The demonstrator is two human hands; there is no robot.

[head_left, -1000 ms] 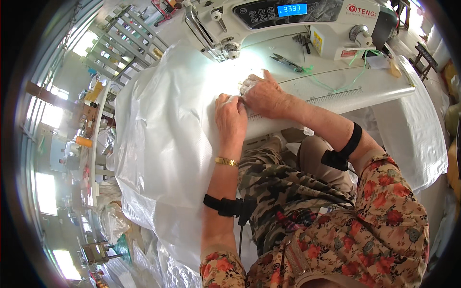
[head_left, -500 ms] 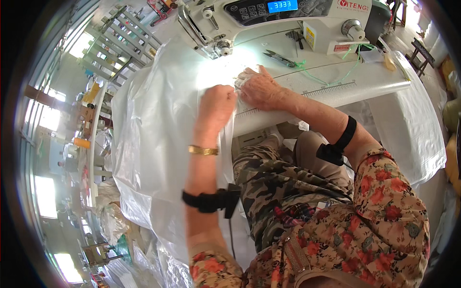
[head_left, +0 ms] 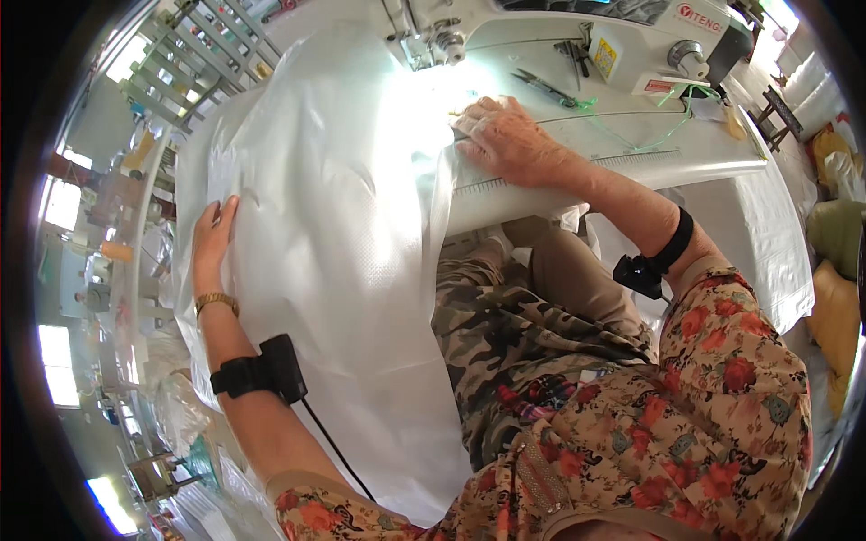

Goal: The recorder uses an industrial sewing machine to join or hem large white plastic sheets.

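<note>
Two hands on one big white sheet (head_left: pixel 352 243), and both are flat on it. Left hand (head_left: pixel 213 242), at the left of the frame, lies open with fingers straight along the sheet's outer edge, palm against the cloth. Right hand (head_left: pixel 505 140), upper centre, is spread and pressing the sheet down on the table (head_left: pixel 686 162), fingertips just beside the sewing machine (head_left: pixel 541 27) and its needle end (head_left: pixel 431 43); nothing is pinched there as far as I can see.

How far along? My read: the sheet sits at the needle, held and lined up, while most of it hangs off the table edge over the lap and down toward the lower centre. Whether any seam is already run I cannot tell; glare washes out the patch under the needle. So a long stretch of sheet looks left to feed.

Materials now. Sheet is a thin woven plastic-looking cloth, fine grid texture, slightly shiny, falling in broad soft folds. Table is smooth and white with a ruler strip along its front. Snips (head_left: pixel 546 87) lie near the right hand, with loose green thread (head_left: pixel 631 135) trailing across the top.
</note>
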